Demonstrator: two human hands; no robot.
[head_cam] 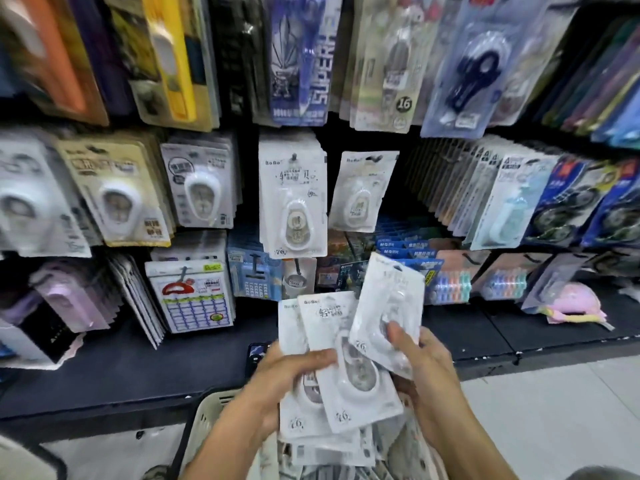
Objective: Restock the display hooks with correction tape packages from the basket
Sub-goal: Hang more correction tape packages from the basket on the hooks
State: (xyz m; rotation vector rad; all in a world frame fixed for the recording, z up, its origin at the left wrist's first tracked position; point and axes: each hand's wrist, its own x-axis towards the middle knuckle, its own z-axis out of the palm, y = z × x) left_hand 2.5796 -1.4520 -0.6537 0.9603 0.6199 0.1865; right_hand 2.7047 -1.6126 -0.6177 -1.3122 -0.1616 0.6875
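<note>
Correction tape packages (349, 368) are gripped by left hand (287, 379) and right hand (424, 368) fingers above the basket (204, 427), below stocked display hooks (294, 157).

A single head-worn camera looked forward and down, close to the display wall (294, 192) filling the upper frame, with both hands near the lower centre.

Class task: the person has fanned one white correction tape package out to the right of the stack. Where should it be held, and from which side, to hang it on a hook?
Probably by the flat card's lower edge, from below, where the right hand already pinches the tilted package. That leaves its top edge, pointing at the display, free; any hang hole there is too blurred to see. The left hand holds the remaining stack.
</note>
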